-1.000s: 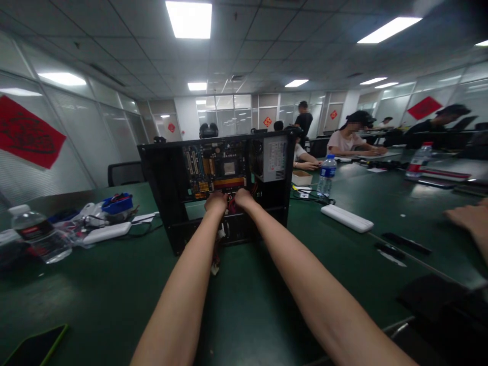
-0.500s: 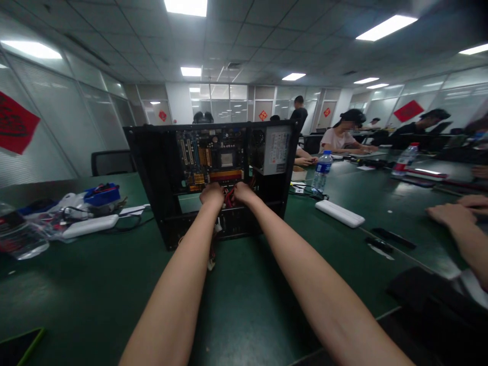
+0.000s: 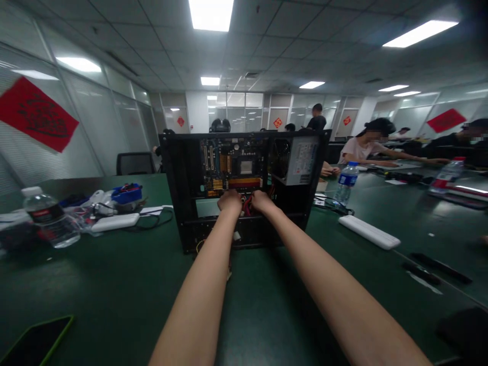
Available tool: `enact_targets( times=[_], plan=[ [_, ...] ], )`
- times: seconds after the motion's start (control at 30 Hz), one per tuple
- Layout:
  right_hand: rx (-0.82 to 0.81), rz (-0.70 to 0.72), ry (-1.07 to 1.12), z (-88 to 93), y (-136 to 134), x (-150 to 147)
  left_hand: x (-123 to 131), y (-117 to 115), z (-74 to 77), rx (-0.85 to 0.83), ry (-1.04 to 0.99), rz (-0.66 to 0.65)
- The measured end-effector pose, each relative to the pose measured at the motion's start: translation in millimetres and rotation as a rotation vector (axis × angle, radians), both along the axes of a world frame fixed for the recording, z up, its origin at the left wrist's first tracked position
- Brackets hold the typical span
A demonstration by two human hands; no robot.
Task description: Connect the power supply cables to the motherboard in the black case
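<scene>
An open black computer case (image 3: 244,243) stands upright on the green table. Inside it are a motherboard (image 3: 233,161), with gold and red slots, and a silver power supply (image 3: 302,160) at the upper right. Just below the motherboard, my left hand (image 3: 230,202) and my right hand (image 3: 262,202) are both closed on a bundle of power cables (image 3: 247,204), mostly red, that shows between them. The fingertips are partly hidden, so the connector they pinch cannot be made out. More loose wires with a pale plug (image 3: 229,274) hang at the case's front, partly behind my left forearm.
On the left are a water bottle (image 3: 51,218), a white power strip (image 3: 115,222), a blue box (image 3: 127,194) and a phone (image 3: 38,340). On the right are a blue-capped bottle (image 3: 346,184), another white strip (image 3: 369,232) and dark tools (image 3: 421,273). Several people sit beyond.
The view has swung left, so the case and table items appear further right. Both hands stay closed at the red cables inside the case, with only slight movement.
</scene>
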State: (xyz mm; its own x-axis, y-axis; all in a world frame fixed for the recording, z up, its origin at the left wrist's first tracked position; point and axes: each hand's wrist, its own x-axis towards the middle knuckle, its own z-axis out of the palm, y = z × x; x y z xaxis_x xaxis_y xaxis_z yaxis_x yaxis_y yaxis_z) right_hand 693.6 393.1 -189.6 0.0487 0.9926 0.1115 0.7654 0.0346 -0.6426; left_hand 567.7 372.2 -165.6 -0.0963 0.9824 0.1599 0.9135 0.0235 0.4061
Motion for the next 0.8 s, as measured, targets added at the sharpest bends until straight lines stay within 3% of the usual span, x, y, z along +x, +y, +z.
enact_targets(
  times=[0.33,0.6,0.73,0.8],
  plan=[
    [0.002,0.031,-0.149,3.8,-2.3,-0.9,1.1,-0.8,0.3,0.005,0.026,0.025],
    [0.005,0.0,-0.233,15.9,-19.9,-4.4,4.1,-2.8,-1.2,0.045,0.06,0.049],
    [0.135,-0.055,-0.274,29.3,-39.6,-7.5,5.9,-6.6,8.8,0.113,0.062,0.008],
    [0.287,0.001,-0.321,27.7,-68.0,0.5,-0.5,-24.3,13.6,0.196,0.056,-0.034]
  ],
)
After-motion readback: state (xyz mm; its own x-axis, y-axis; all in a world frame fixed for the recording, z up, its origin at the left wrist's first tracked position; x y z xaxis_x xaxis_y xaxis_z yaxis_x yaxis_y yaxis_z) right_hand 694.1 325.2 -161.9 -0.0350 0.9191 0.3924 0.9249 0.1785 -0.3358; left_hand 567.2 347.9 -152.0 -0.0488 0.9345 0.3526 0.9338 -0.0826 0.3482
